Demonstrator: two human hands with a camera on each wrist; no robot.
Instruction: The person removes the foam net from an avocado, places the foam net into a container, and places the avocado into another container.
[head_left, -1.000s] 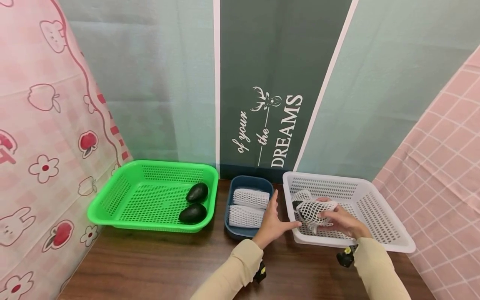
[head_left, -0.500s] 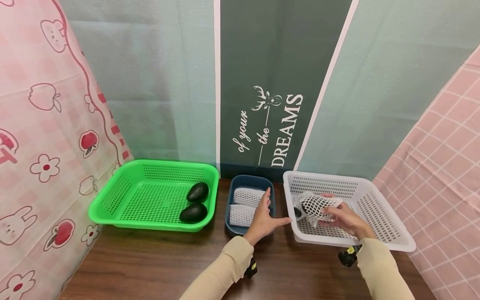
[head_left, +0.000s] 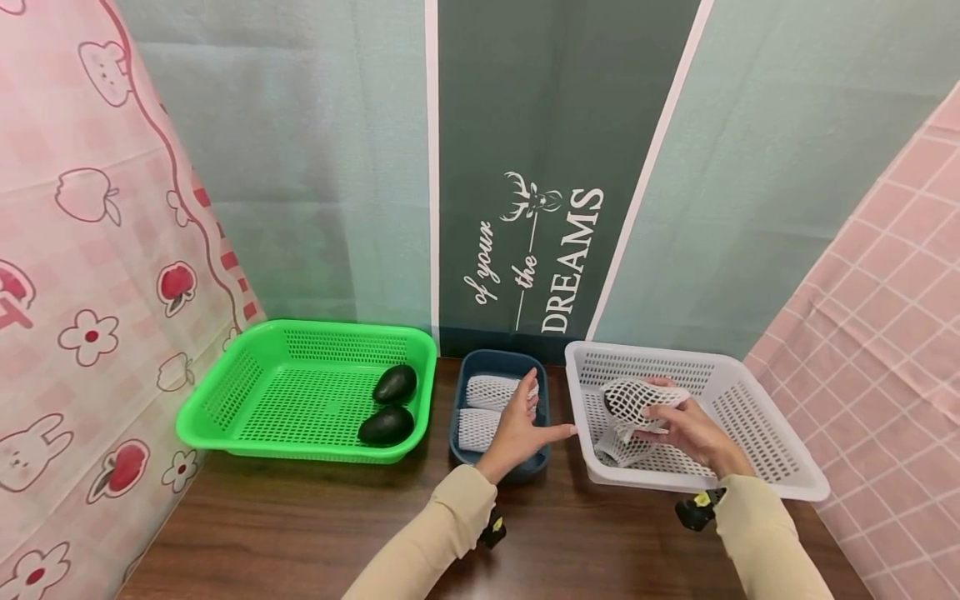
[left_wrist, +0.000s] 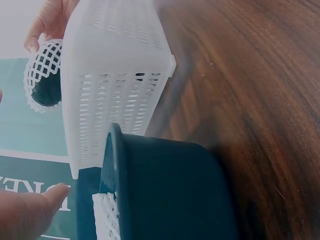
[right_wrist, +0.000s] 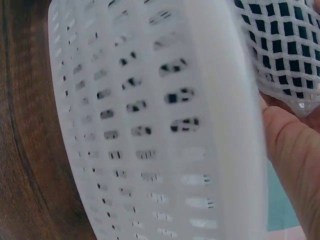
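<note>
My right hand (head_left: 697,435) grips a dark avocado in a white foam net (head_left: 636,402) over the left part of the white basket (head_left: 806,490). Below it in the basket lies another netted piece (head_left: 624,448), partly hidden. In the right wrist view the net's mesh (right_wrist: 287,50) stretches over the dark fruit, with a finger of the hand beneath. My left hand (head_left: 516,429) hovers over the blue bin (head_left: 462,371), fingers extended and thumb pointing toward the white basket; it holds nothing. Two white foam net sleeves (head_left: 477,428) lie in that bin, partly covered by the hand.
To the left stands a green basket (head_left: 292,404) with two bare avocados, one behind (head_left: 395,384) and one in front (head_left: 386,427). All the containers sit on a dark wooden table (head_left: 300,525), before a curtain (head_left: 352,167) at the back.
The right hand has raised the netted avocado slightly away from the other netted piece, which now shows below it. The left hand has shifted left, farther over the blue bin.
</note>
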